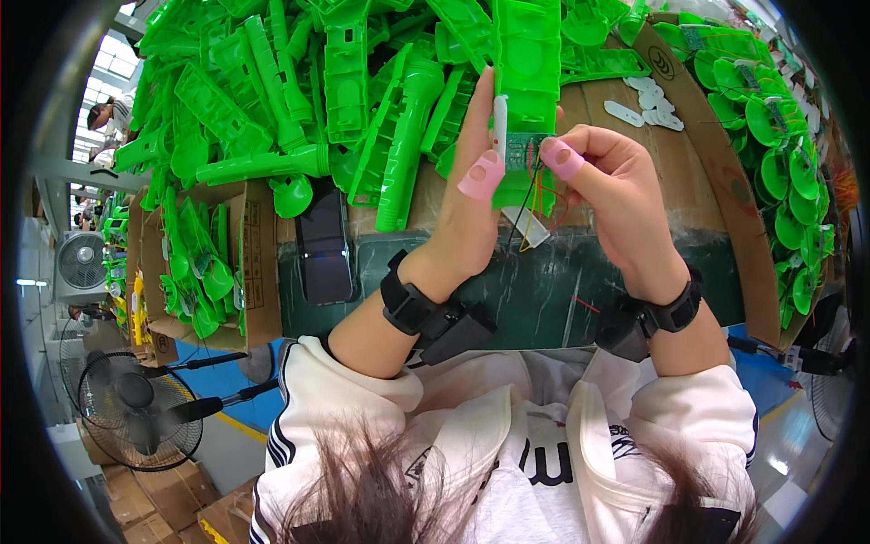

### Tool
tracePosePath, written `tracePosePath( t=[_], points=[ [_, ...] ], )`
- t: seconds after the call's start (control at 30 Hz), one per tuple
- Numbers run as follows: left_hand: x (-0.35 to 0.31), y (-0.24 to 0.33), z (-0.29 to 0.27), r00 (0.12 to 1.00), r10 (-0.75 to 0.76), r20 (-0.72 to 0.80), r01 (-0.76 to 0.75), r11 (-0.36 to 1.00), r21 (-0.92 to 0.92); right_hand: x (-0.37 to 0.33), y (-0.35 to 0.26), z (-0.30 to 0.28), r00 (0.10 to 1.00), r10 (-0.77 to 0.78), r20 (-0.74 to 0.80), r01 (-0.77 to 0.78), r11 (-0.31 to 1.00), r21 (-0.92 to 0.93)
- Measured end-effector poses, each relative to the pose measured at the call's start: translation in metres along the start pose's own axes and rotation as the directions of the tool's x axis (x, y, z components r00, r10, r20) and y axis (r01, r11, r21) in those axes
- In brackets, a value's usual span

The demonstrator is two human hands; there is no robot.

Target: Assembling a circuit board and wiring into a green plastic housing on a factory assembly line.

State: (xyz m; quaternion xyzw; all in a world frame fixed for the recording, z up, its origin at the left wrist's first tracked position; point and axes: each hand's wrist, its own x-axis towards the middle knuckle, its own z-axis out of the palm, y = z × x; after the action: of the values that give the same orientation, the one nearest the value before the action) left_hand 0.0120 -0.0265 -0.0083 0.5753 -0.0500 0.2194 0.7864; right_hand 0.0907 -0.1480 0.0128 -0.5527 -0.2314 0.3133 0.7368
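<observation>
Upright in front of me is a long green plastic housing [526, 86], its inner side facing me. My left hand [467, 204] grips it along its left edge, fingers stretched up and the pink-covered thumb at the lower part. A small green circuit board [521, 150] sits in the housing's lower half, with thin red, yellow and black wires [536, 204] hanging from it. My right hand [621, 172] is closed at the board's right edge, thumb in a pink cover, index finger bent. What lies between those fingertips is hidden. A small white strip [499, 122] stands between my left hand and the housing.
Many green housings [263, 86] are heaped behind my hands. A phone [324, 247] lies on the dark green mat [390, 272]. White plastic pieces [654, 102] lie at the right. Cardboard boxes [258, 263] with wired green parts [784, 181] flank both sides; a fan [136, 399] stands lower left.
</observation>
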Motion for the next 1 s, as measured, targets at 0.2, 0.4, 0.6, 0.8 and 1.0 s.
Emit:
tracePosePath(
  t=[0.2, 0.4, 0.6, 0.8, 1.0],
  points=[
    [-0.001, -0.008, -0.006, 0.98, 0.172, 0.096, -0.193, 0.934, 0.302, 0.002, -0.001, -0.001, 1.0, 0.021, -0.018, -0.023, 0.995, -0.097],
    [-0.001, -0.001, 0.001, 0.992, 0.123, 0.012, -0.123, 0.985, 0.117, 0.004, -0.008, -0.003, 0.998, -0.046, 0.043, 0.048, 0.998, -0.043],
    [0.0, -0.008, -0.004, 0.98, 0.191, 0.05, -0.197, 0.948, 0.251, 0.005, -0.002, 0.0, 0.995, -0.056, 0.081, 0.055, 0.998, 0.017],
    [-0.001, -0.008, 0.0, 0.989, 0.149, 0.005, -0.147, 0.97, 0.193, 0.006, 0.003, -0.001, 0.994, -0.046, 0.095, 0.039, 0.997, 0.072],
    [-0.002, -0.007, -0.005, 0.994, 0.088, 0.072, -0.103, 0.964, 0.245, 0.007, 0.002, -0.006, 0.985, 0.032, 0.172, -0.054, 0.99, 0.129]
  ],
)
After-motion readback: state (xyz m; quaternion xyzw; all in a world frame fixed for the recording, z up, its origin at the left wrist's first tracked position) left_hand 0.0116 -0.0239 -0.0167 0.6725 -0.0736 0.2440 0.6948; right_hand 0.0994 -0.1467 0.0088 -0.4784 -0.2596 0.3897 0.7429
